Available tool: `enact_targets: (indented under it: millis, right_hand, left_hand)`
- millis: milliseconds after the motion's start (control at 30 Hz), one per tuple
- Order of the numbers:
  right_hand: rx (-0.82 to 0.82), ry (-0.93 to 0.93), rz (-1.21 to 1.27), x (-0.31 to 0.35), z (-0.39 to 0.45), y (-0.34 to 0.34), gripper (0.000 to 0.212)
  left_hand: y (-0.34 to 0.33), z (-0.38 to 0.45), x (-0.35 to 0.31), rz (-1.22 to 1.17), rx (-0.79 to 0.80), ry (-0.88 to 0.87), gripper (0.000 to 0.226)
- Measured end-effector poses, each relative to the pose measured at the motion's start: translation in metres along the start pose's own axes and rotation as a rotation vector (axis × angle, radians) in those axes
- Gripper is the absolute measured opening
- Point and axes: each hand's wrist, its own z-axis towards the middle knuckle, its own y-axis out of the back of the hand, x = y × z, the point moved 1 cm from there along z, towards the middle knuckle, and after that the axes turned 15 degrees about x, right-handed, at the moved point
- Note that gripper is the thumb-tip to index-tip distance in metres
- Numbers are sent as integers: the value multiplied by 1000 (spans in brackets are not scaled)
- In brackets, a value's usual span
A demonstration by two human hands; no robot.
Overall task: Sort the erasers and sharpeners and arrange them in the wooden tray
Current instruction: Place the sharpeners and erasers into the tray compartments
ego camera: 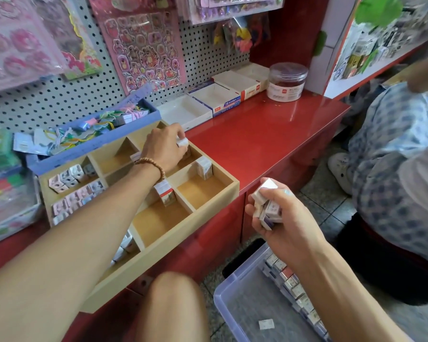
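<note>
Head view, left hand: the left hand [164,149] is stretched over the far right part of the wooden tray [163,253]; a small white eraser [182,142] is pinched between its curled fingers [179,134], just above a back compartment. A beaded bracelet [151,166] is worn on the wrist.

Head view, right hand: the right hand [281,215] is held in front of the desk [262,141], above the floor; a bundle of small boxed erasers [267,206] is gripped in the curled fingers, with one white box topmost.

Wooden tray: it is set on the desk's left part, its near corner jutting over the red edge. It is divided into compartments.

Tray contents: sharpeners [69,177] in pale wrappers are packed in the far left compartments; single upright boxes [203,167] are stood in the right and middle compartments — one partly hidden by the left forearm. More white pieces are seen low in a near compartment, under the arm.

Clear bin: a plastic bin [235,294] is on the floor below the right hand; a row of boxed erasers [292,287] is lined along its right side.

Behind the tray: a lilac box [94,144] of stringed tags is touching the tray's back wall; open white cartons [208,102] and a round clear jar [287,81] are lined against the pegboard [59,99].

Right edge: a second person in a patterned garment [391,154] is seen crouched.
</note>
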Motion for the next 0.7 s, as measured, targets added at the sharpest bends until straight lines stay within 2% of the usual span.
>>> enact_targets:
  millis: [100,167,233,300,367,433,567,700]
  right_hand:
    - [24,10,-5,-1,-2,-1,22]
    - [36,17,-19,-1,-3,-3,23]
    - [51,26,-36,-2,-5,-5,21]
    - [66,28,-41,-2,-5,-9,16]
    - [76,27,-30,-3,-5,-14,10]
    - [95,27,-35,-5,-6,-18,6]
    - [143,22,-78,-9,-9,-24,10]
    - [167,16,-84,-9,-10,-27,12]
  left_hand:
    - [8,0,1,45,20,20,31]
    - [19,-8,-1,53,-79,32,32]
    - [29,-26,-13,-87,-152,-24,25]
    - [31,-50,-32,-302,-26,-129,17]
    - [28,-76,-51,-497,221,-245,20]
    - [22,-94,-63,-566,376,-303,25]
    - [12,-108,-74,-587,358,-311,26]
    - [14,-113,-79,-583,372,-236,24]
